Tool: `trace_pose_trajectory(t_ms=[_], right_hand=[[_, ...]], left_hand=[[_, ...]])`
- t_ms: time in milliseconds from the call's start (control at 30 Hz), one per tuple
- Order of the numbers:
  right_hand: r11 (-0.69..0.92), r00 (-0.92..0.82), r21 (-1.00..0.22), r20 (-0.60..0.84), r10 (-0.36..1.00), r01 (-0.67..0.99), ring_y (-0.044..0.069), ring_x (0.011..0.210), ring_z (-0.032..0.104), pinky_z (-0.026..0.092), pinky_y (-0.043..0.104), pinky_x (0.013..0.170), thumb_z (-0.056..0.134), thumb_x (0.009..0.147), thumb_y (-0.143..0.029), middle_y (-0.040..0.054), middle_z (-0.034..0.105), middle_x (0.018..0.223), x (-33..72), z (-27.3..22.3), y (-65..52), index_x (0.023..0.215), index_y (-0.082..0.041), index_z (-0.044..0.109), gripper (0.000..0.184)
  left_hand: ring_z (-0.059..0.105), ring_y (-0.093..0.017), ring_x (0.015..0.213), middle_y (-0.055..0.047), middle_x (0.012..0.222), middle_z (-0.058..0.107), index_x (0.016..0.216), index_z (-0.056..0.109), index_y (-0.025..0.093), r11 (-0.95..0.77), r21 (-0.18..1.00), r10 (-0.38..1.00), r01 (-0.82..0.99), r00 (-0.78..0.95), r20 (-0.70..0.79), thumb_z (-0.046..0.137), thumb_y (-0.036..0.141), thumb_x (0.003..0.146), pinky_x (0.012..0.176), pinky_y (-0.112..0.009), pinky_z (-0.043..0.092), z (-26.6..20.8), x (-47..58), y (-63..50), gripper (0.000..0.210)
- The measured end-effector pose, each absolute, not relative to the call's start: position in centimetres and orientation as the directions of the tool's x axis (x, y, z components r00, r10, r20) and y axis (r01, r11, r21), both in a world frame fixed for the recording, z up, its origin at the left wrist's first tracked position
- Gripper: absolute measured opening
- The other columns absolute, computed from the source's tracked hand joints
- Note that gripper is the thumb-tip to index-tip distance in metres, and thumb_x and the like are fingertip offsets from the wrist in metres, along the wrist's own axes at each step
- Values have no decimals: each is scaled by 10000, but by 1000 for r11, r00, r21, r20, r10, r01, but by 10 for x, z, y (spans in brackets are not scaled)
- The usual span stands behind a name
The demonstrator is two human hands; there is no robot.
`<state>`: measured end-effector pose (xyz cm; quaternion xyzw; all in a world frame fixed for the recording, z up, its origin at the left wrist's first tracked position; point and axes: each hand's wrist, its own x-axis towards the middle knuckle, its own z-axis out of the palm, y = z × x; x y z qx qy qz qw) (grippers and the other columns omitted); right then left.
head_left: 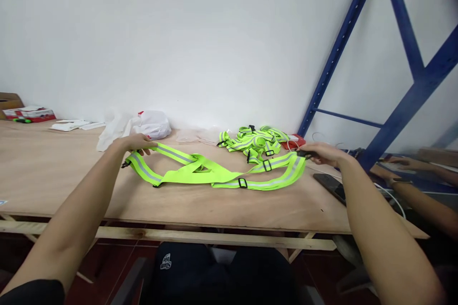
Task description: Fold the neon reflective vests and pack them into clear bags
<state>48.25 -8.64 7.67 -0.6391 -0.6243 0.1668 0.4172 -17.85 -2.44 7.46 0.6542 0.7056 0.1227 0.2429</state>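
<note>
A neon-yellow reflective harness (200, 171) with grey stripes and black buckles is stretched sideways between my hands, low over the wooden table. My left hand (136, 144) is closed on the strap at its left end, where a black clip hangs beside the fingers. At the other end, my right hand (324, 153) pinches the black buckle (303, 153), with the straps looping below it. Black slide adjusters (242, 183) sit on the right-hand straps. Behind the harness lies a tangled pile of similar reflective straps (255, 142).
White plastic bags (152, 124) and papers (73, 125) lie along the wall. A red and white box (30, 113) stands far left. Near my right forearm is a dark phone (331, 187). A blue metal frame (400, 119) rises at right, with another person's arms (422, 190) behind it.
</note>
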Motion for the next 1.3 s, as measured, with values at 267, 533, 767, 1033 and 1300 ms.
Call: trace_pose_trajectory(t_ms=[267,533,767,1033,1300], right_hand=[[-173,70,-787,-164,984,592,160,593,675,523,230,497,814,675,-488,91,756,821,440,66,-82,838,-188,705,359],[201,231,-742,435,870,640,181,615,671,527,269,558,782,712,-431,44,730,722,414,72,-60,885,-192,665,318],[566,-93,-454,719,689,688,285,981,704,558,446,890,703,811,-409,108,760,1002,385,56,-107,878,-223,695,198],[630,-504,-201,443,742,750,306,1142,661,524,488,1000,620,888,-348,94,722,1208,366,9,-184,874,-255,714,134],[292,-268,-411,117,956,864,286,982,691,528,378,891,598,869,-561,73,763,1050,381,-2,-186,920,-245,729,346]], left_hand=[[661,-279,1050,-63,1117,743,958,729,241,-351,449,935,821,336,116,679,488,785,867,-294,482,65,-67,-16,306],[480,-337,1365,-93,1508,512,1463,490,237,-773,363,517,521,848,-117,738,552,735,1134,-436,348,18,42,-57,831],[619,-263,1177,-67,1306,667,1342,572,226,-776,318,606,545,784,135,577,188,793,1074,-407,392,2,27,-42,550],[664,-218,1086,-31,1227,718,1203,711,231,-749,498,541,437,838,79,581,529,914,896,-239,458,-7,18,-25,435],[685,-212,996,-42,1129,755,1097,754,210,-760,441,571,478,815,100,635,403,876,825,-235,468,-12,20,-20,316]])
